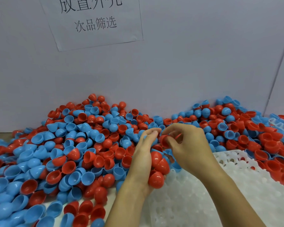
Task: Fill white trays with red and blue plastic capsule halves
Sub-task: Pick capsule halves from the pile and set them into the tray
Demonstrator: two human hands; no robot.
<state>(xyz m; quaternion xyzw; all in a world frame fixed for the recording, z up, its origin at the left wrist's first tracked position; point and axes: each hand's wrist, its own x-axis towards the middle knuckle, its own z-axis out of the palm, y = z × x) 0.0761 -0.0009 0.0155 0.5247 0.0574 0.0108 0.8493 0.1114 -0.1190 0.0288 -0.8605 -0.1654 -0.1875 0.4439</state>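
The right hand (pixel 187 145) pinches a red half (pixel 164 140) above the heap (pixel 64 145); the left hand (pixel 143 158) cradles several red halves (pixel 159 167) beside the white tray (pixel 203 202). Its cells are hard to make out.

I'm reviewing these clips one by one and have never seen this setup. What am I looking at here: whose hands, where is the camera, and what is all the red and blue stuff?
There is no machine here: a person works with bare hands, and the single picture comes from a camera worn on their head, looking forward and down. A big pile of red and blue capsule halves covers the surface up to a pale wall bearing a paper sign. A white tray with round pockets lies at the lower right, its visible pockets mostly unfilled. The left hand cradles several red halves against its palm. The right hand pinches one red half in its fingertips just above them.
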